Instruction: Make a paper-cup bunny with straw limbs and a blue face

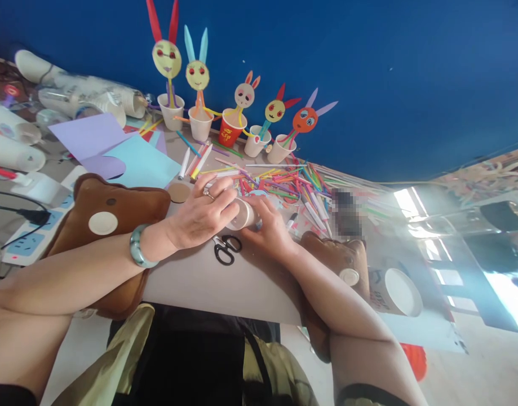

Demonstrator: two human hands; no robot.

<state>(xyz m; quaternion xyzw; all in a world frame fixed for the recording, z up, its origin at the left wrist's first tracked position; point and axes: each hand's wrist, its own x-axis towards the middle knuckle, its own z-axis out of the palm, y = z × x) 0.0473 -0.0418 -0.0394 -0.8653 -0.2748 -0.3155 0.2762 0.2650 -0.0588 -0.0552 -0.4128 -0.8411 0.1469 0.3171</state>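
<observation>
A white paper cup (244, 214) lies tilted between my two hands above the table, its round end toward me. My left hand (210, 210), with a ring and a jade bangle at the wrist, has its fingers curled against the cup's left side. Around the right side wrap the fingers and thumb of my right hand (267, 223). Black-handled scissors (227, 248) rest on the table just below the cup, their blades partly hidden. Behind my hands are many coloured sticks (284, 180) and several markers (203, 160).
Along the blue wall stand several cups with rabbit-faced figures (198, 76). Brown cushions lie at left (110, 208) and right (337, 256). Purple and blue paper (142, 160), a power strip (28, 242) and plastic-wrapped cups (13, 152) are at left. A large paper tub (398, 292) sits at right.
</observation>
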